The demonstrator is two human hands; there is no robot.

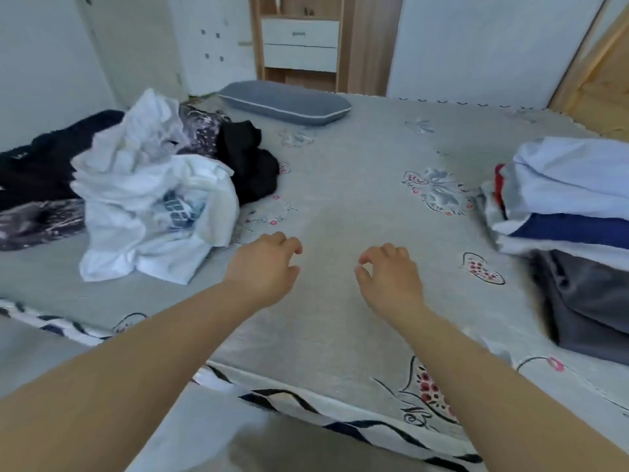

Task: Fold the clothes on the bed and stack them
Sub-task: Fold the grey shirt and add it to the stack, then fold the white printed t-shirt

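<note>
A heap of unfolded clothes lies on the left of the bed (340, 206): a crumpled white T-shirt with a dark print (149, 212) in front, another white garment (143, 134) behind it, black clothes (248, 161) and a patterned dark piece (200, 127). On the right stands a stack of folded clothes (571, 212), pale blue on top, dark blue and grey below. My left hand (269, 267) and my right hand (388, 274) hover over the bare middle of the bed. Both have loosely curled fingers and hold nothing.
A grey pillow (286, 102) lies at the far side of the bed. Behind it stand a wooden shelf unit with white drawers (299, 42) and white walls. A black-and-white striped edge (306, 407) runs along the bed's near side.
</note>
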